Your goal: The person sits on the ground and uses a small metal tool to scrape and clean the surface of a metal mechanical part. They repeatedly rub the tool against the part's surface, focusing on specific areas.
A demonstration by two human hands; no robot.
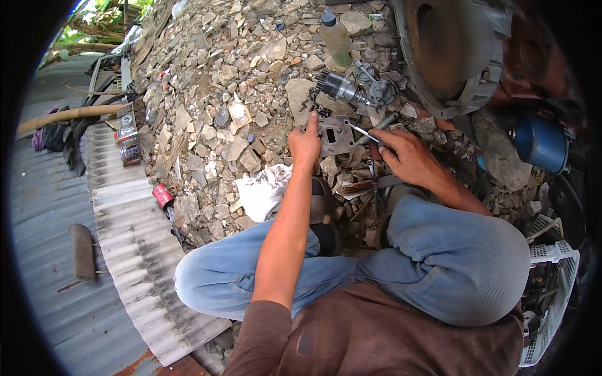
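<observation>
Head camera looked down on a person who sat cross-legged at the foot of a rubble heap (219,75). The grey metal plate (337,135), flat, roughly square, with a dark slot near its middle and holes at its corners, lay on the stones straight ahead of both hands, between them. The left hand (305,144) was on its left edge, index finger stretched up along that side and the other fingers curled, pressing rather than gripping. The right hand (406,155) was closed around the handle of a thin screwdriver (365,133), whose shaft ran up and leftwards so the tip met the plate's right side. So the tool's long axis pointed from right hand toward left. Just beyond the plate lay a dark distributor (351,89), and farther up a plastic bottle (335,39).
</observation>
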